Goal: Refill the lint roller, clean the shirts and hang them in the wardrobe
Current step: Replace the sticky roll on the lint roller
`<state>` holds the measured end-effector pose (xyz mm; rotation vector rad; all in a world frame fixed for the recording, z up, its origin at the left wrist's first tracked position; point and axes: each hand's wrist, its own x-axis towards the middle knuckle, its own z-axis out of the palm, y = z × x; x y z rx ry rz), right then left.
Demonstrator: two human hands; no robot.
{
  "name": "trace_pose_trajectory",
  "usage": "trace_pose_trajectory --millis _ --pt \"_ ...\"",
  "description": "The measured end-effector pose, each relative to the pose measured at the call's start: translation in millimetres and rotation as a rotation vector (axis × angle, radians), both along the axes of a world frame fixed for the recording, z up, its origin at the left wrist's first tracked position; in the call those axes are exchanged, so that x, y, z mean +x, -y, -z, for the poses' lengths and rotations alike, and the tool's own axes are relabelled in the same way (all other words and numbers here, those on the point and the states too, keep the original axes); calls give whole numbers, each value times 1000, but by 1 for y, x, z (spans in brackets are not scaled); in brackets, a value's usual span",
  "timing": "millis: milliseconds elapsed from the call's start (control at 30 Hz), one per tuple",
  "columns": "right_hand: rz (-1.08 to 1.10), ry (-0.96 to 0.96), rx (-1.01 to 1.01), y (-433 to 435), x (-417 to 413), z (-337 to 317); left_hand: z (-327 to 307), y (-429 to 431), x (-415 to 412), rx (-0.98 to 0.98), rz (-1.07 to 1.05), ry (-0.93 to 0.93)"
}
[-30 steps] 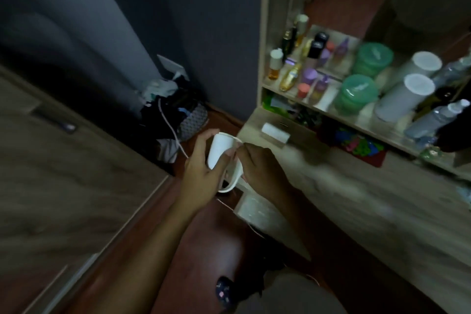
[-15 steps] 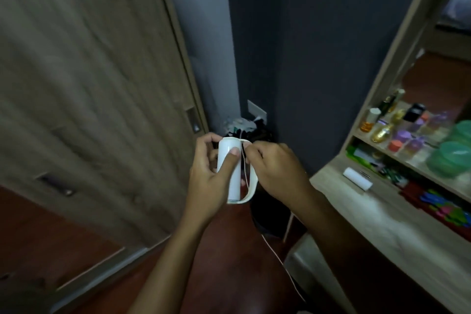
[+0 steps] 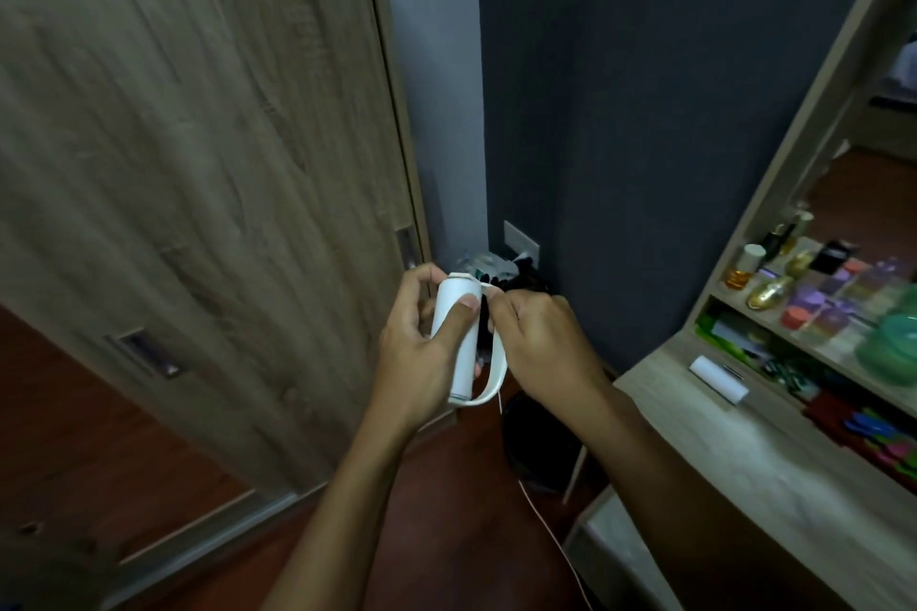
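Lint roller (image 3: 459, 337) sat upright, clasped by the left hand (image 3: 422, 347), thumb across it, while the right hand (image 3: 538, 342) pinched its handle loop, left of the dresser (image 3: 744, 452). Steady support would help seat the refill squarely.

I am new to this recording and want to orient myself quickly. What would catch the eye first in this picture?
First, the white lint roller at the centre, gripped around its drum by the left hand while the right hand pinches at its upper edge. Next, the big wooden wardrobe door filling the left side. On the right, a dressing table carries a spare white roll and shelves of small colourful bottles.
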<state>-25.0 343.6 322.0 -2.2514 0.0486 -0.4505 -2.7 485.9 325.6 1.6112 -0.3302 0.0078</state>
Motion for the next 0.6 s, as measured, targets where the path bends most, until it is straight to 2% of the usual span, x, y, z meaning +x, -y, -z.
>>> trace_pose_trajectory --millis 200,333,600 --pt "65 -24 46 34 3 2 5 32 13 22 -5 29" --pt "62 21 -19 70 7 -6 2 69 22 -2 -14 55" --pt "90 77 -66 158 30 -4 4 162 47 -126 96 -91"
